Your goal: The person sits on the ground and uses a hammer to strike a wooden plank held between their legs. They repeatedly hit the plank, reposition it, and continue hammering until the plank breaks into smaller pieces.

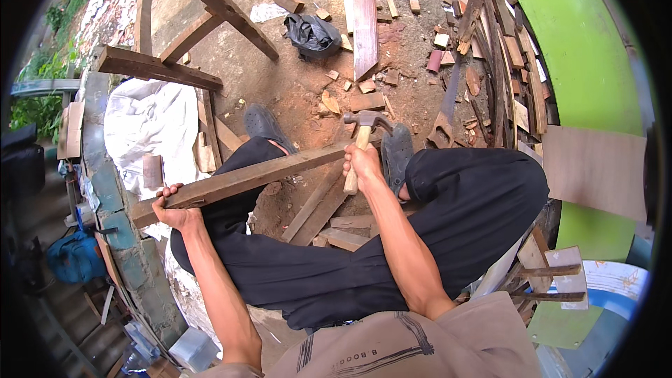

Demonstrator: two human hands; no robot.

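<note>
My left hand (176,211) is wrapped round the near left end of a long brown wooden beam (259,176), which slants across my lap toward the upper right. In my right hand (363,163) is a claw hammer (365,126), gripped by its pale wooden handle with the metal head pointing away from me. The hammer head is just above the beam's far end, near my right shoe (397,156); whether it touches the wood I cannot tell. Below the beam, between my legs, several planks (320,206) lie on the ground.
A handsaw (444,122) lies to the right, beside stacked boards (500,70) along a green panel (574,35). Wood offcuts litter the dirt ahead, near a black plastic bag (313,33). A wooden frame (210,10) stands ahead left, above a white cloth sack (150,129).
</note>
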